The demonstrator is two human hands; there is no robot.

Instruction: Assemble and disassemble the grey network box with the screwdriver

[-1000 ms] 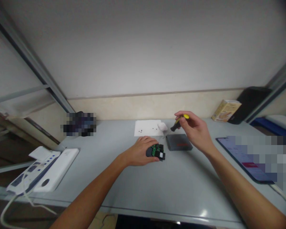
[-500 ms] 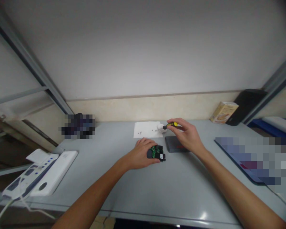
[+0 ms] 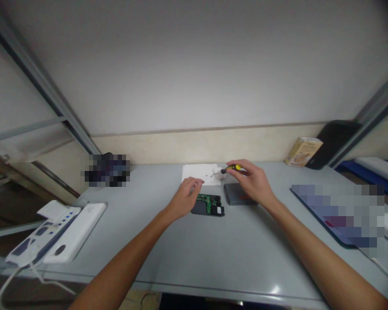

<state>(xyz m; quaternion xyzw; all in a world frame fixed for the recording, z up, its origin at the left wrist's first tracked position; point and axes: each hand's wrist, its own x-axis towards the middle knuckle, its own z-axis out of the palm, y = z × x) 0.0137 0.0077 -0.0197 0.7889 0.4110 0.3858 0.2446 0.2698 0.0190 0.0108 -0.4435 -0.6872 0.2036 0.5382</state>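
My right hand (image 3: 254, 183) grips a small yellow and black screwdriver (image 3: 233, 168) between thumb and fingertips. The thin shaft points left and down at the white paper (image 3: 189, 171), close to tiny dark specks that look like screws. My left hand (image 3: 185, 199) is off the hard drive (image 3: 200, 208), fingers stretched toward the front edge of the paper, nothing visible in them. That drive, a flat dark unit with a green circuit board facing up, lies on the table just right of my left wrist. Under my right hand sits a dark grey case (image 3: 234, 196).
At the left edge lie a white power strip (image 3: 29, 247) and a white power bank (image 3: 80, 234). A blurred dark object (image 3: 107, 170) stands back left. On the right are a blurred tablet-like slab (image 3: 330, 215), a small yellow box (image 3: 304, 151) and a black case (image 3: 334, 142). A wall closes the back.
My left hand has let go of the hard drive and moved up and slightly left to the paper, uncovering more of the drive. My right hand with the screwdriver has hardly moved.
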